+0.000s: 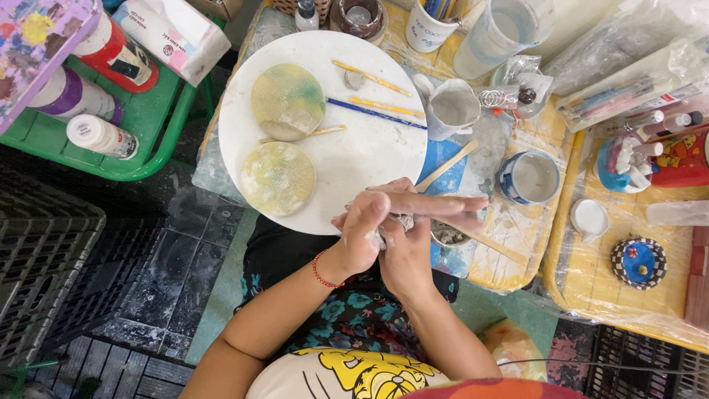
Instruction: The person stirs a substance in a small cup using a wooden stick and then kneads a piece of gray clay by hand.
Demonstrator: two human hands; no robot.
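The fingers (443,203) of both hands are closed around a small grey lump of clay (402,220), pressed between the palms. The left hand (369,229) lies on top with its fingers stretched flat toward the right; the right hand (406,255) cups the lump from below. So the clay sits inside the grip, neither hand nearer than the other, and its long axis cannot be told because the hands hide most of it.

Largest to smallest around them: the counter (591,295), wrapped in yellow plastic, carries one round white board (354,148) just above the hands. On the board lie two flat clay discs (288,100), one greenish, one yellowish, and four slim tools or brushes (377,113). Right of the board stand one white pitcher (452,109) and one blue-rimmed cup (533,177). A wooden stick (447,166) angles up from behind the hands. To the left, a green tray (140,118) holds three paint bottles.
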